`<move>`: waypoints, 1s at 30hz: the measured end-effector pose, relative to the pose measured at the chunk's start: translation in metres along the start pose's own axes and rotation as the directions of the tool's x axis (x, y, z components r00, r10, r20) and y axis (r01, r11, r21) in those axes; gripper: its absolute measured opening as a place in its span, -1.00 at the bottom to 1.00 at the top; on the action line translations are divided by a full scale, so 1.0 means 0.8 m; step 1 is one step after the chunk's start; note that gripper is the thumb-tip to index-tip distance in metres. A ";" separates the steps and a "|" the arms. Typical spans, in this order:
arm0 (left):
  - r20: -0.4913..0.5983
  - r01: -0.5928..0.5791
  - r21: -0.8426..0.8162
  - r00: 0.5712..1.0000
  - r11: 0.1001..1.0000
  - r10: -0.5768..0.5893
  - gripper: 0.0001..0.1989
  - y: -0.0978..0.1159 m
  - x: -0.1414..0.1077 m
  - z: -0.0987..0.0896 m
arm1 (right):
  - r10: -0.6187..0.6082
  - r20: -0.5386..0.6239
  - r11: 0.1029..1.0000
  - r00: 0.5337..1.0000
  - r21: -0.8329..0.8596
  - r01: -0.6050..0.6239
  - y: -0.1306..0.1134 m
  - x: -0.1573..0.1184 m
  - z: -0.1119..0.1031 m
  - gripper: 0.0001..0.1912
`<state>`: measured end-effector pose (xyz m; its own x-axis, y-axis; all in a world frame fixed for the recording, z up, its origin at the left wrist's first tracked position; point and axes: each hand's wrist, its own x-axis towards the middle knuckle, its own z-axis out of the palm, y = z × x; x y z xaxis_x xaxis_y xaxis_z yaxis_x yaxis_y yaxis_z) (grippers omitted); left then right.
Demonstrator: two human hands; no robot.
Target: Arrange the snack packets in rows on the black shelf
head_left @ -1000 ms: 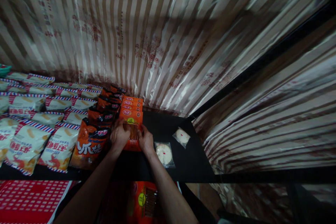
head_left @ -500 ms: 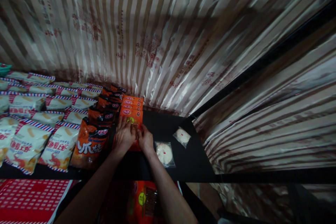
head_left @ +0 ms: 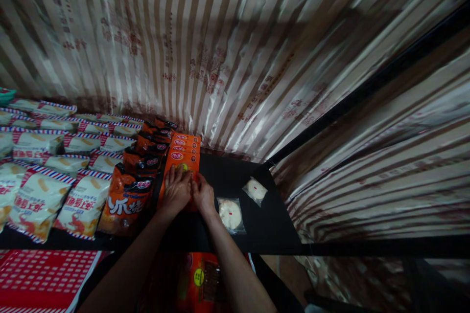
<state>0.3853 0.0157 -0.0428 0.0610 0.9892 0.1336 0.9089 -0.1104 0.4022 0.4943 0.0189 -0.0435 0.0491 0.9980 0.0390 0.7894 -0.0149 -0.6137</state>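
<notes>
Left hand (head_left: pixel 176 191) palm down on the front orange packet (head_left: pixel 188 159), fingers extended and slightly apart; presumably pressing it flat. Right hand (head_left: pixel 204 195) curled at the packet's right edge, perhaps to steady it there; whether it pinches, I cannot tell. The packet lies directly beneath the left hand and just inside the right, top label showing past the fingertips. Beyond both hands, more orange packets (head_left: pixel 185 139) overlap in line, probably so each label shows. Orange-and-black bags (head_left: pixel 125 205) stand left of the left hand. Right of the right hand, on the black counter (head_left: pixel 270 230): two clear-wrapped discs, one near (head_left: pixel 230 214), one farther (head_left: pixel 256 190).
</notes>
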 end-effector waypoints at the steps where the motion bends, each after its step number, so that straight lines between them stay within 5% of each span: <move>1: 0.005 0.005 0.003 1.000 1.000 -0.005 -0.58 0.000 0.000 0.000 | -0.001 -0.002 1.000 1.000 -0.005 0.001 0.000 0.000 0.000 -0.57; 21: -0.029 -0.012 0.009 1.000 1.000 0.013 -0.59 -0.001 0.001 0.004 | -0.063 -0.077 0.997 0.995 0.041 0.066 0.008 -0.005 0.003 -0.59; 30: -0.047 -0.024 0.004 0.999 1.000 0.025 -0.59 -0.001 0.000 0.004 | -0.034 -0.055 0.997 0.998 -0.069 0.030 0.002 -0.012 -0.004 -0.59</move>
<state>0.3858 0.0162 -0.0460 0.0641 0.9805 0.1855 0.9087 -0.1342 0.3952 0.4971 0.0092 -0.0424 0.0558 0.9931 0.1029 0.8307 0.0110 -0.5567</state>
